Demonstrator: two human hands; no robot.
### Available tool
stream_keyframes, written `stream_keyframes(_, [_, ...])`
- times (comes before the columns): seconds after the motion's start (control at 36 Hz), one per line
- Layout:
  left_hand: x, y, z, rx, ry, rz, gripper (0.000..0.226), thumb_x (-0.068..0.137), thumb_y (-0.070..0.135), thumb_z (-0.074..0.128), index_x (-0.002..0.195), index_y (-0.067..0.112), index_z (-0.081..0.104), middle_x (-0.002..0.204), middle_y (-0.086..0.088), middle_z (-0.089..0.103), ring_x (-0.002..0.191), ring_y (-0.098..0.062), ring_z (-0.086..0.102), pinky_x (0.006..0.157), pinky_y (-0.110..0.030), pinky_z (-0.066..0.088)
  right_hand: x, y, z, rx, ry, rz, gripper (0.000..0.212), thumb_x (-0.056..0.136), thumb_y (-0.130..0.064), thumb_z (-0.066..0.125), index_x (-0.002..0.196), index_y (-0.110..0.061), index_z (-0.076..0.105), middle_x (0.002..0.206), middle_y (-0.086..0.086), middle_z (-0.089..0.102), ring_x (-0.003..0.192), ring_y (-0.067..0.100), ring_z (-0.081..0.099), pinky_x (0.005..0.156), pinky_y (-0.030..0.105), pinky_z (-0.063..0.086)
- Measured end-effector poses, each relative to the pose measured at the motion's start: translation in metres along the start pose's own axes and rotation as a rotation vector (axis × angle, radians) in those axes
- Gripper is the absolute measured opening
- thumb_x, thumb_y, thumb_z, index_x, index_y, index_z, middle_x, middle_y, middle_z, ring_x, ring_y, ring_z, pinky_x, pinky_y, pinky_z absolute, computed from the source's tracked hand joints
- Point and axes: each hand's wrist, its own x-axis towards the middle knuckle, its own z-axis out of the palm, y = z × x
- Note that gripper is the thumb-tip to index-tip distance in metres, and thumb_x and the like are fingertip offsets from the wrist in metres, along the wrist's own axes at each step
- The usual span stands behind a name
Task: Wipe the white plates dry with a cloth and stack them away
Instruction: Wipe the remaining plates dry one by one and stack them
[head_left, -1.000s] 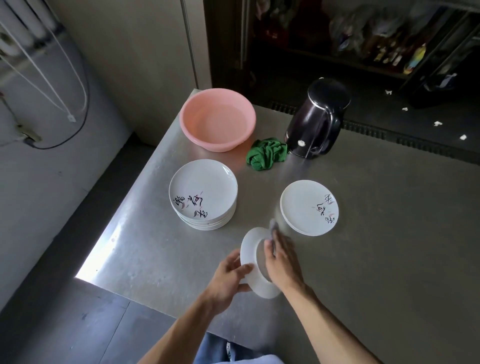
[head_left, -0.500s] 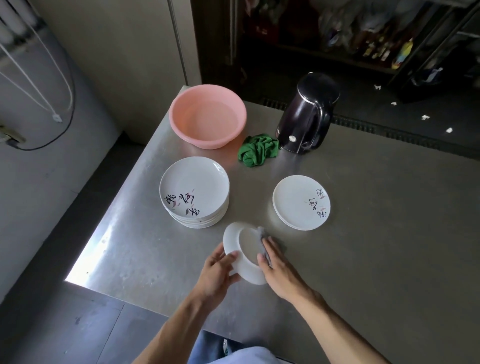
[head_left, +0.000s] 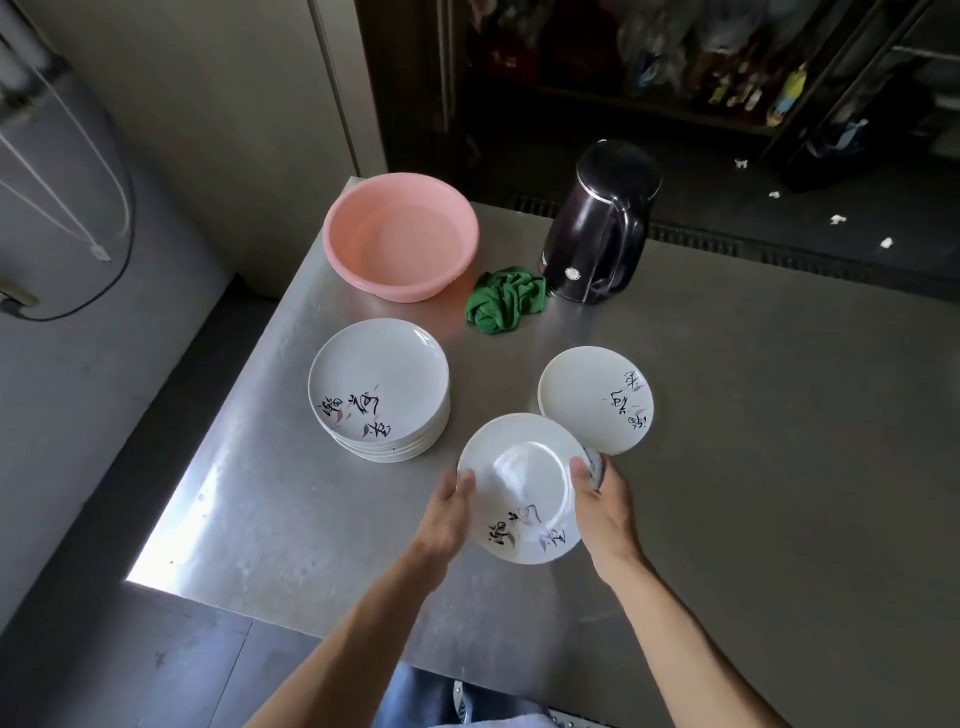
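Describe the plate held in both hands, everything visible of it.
The held plate is round, shallow and white, glossy like glazed ceramic, with black brush characters and pinkish leaf marks near the rim closest to the person. It is held above the steel table, its face turned up toward the camera. The left hand grips its left rim, the right hand its right rim, with a grey cloth bunched under those fingers. In this view its far edge overlaps the single plate.

On the steel table (head_left: 753, 441), locate the pink basin (head_left: 363, 270) at the far left corner. The black kettle (head_left: 597, 228) stands upright to its right. The crumpled green cloth (head_left: 506, 300) lies between them, just beside the kettle base. Note the white scraps (head_left: 836, 219) on the dark floor beyond.
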Motion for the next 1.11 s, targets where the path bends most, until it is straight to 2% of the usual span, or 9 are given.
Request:
stream_keyframes(0.06, [-0.006, -0.002, -0.003, -0.145, -0.076, -0.078, 0.029, 0.110, 0.045, 0.039, 0.126, 0.037, 0.061, 0.125, -0.001, 0.067, 0.111, -0.028, 0.068, 0.068, -0.036, 0.061, 0.001, 0.005, -0.004, 0.056, -0.002, 0.061, 0.018, 0.099, -0.020, 0.052, 0.108, -0.029, 0.064, 0.098, -0.025, 0.072, 0.092, -0.009, 0.065, 0.071, 0.005, 0.048])
stream_keyframes(0.17, [-0.013, -0.004, -0.003, -0.167, -0.079, -0.088, 0.031, 0.112, 0.037, 0.038, 0.128, 0.031, 0.063, 0.123, -0.010, 0.069, 0.101, -0.034, 0.074, 0.069, -0.043, 0.062, 0.003, 0.020, -0.011, -0.180, 0.112, 0.090, 0.011, 0.100, -0.022, 0.049, 0.094, -0.019, 0.057, 0.087, -0.002, 0.065, 0.090, 0.024, 0.062, 0.069, 0.030, 0.046])
stream_keyframes(0.28, [-0.021, -0.004, 0.002, -0.146, -0.075, -0.061, 0.031, 0.111, 0.036, 0.040, 0.131, 0.037, 0.065, 0.122, -0.004, 0.072, 0.102, -0.033, 0.074, 0.069, -0.044, 0.063, -0.006, 0.030, -0.008, -0.557, 0.135, -0.105, 0.035, 0.102, -0.022, 0.048, 0.137, -0.017, 0.055, 0.128, 0.006, 0.059, 0.120, 0.026, 0.054, 0.097, 0.037, 0.046])
stream_keyframes(0.39, [-0.024, -0.007, 0.012, -0.112, -0.094, -0.066, 0.033, 0.112, 0.037, 0.039, 0.133, 0.037, 0.065, 0.121, -0.004, 0.074, 0.100, -0.031, 0.075, 0.073, -0.048, 0.064, -0.015, 0.037, 0.012, -0.989, -0.213, -0.319, 0.055, 0.106, -0.028, 0.039, 0.156, -0.009, 0.027, 0.163, 0.012, 0.024, 0.151, 0.026, 0.020, 0.123, 0.036, 0.014])
stream_keyframes(0.5, [-0.024, -0.002, 0.018, -0.112, -0.149, -0.033, 0.034, 0.112, 0.039, 0.039, 0.135, 0.034, 0.064, 0.118, -0.005, 0.076, 0.106, -0.029, 0.075, 0.078, -0.047, 0.064, -0.028, 0.038, 0.032, -0.743, -0.541, -0.370, 0.057, 0.108, -0.027, 0.037, 0.158, -0.012, 0.015, 0.162, -0.006, -0.004, 0.154, 0.015, -0.003, 0.123, 0.025, -0.005])
stream_keyframes(0.58, [-0.020, 0.003, 0.014, -0.157, -0.107, -0.014, 0.036, 0.113, 0.035, 0.036, 0.137, 0.028, 0.061, 0.119, -0.004, 0.076, 0.110, -0.027, 0.074, 0.073, -0.041, 0.062, -0.037, 0.035, 0.022, -0.592, -0.670, -0.427, 0.055, 0.106, -0.038, 0.036, 0.157, -0.024, 0.023, 0.160, -0.024, 0.005, 0.150, -0.005, 0.002, 0.123, 0.019, 0.005])
stream_keyframes(0.69, [-0.018, 0.010, 0.005, -0.189, -0.046, 0.048, 0.035, 0.111, 0.039, 0.039, 0.140, 0.032, 0.059, 0.123, -0.007, 0.074, 0.109, -0.033, 0.073, 0.075, -0.049, 0.064, -0.024, 0.048, -0.011, -0.852, -0.571, -0.583, 0.055, 0.105, -0.043, 0.033, 0.155, -0.020, 0.033, 0.164, -0.009, 0.017, 0.152, 0.008, 0.014, 0.125, 0.027, 0.009])
stream_keyframes(0.81, [-0.019, 0.016, 0.009, -0.140, -0.095, 0.064, 0.035, 0.111, 0.040, 0.040, 0.140, 0.037, 0.059, 0.125, -0.004, 0.072, 0.109, -0.036, 0.072, 0.087, -0.058, 0.061, 0.002, 0.044, -0.014, -1.050, -0.390, -0.330, 0.062, 0.106, -0.040, 0.033, 0.159, -0.012, 0.016, 0.168, 0.004, 0.005, 0.154, 0.018, -0.001, 0.122, 0.027, 0.000])
stream_keyframes(1.11, [0.007, 0.033, 0.051, -0.279, -0.050, 0.099, 0.035, 0.115, 0.024, 0.032, 0.137, 0.024, 0.059, 0.125, -0.008, 0.074, 0.116, -0.027, 0.071, 0.078, -0.040, 0.061, -0.004, -0.006, 0.004, -0.726, -0.420, -0.577, 0.044, 0.104, -0.029, 0.045, 0.146, -0.015, 0.049, 0.156, -0.005, 0.041, 0.149, 0.009, 0.026, 0.122, 0.020, 0.006])
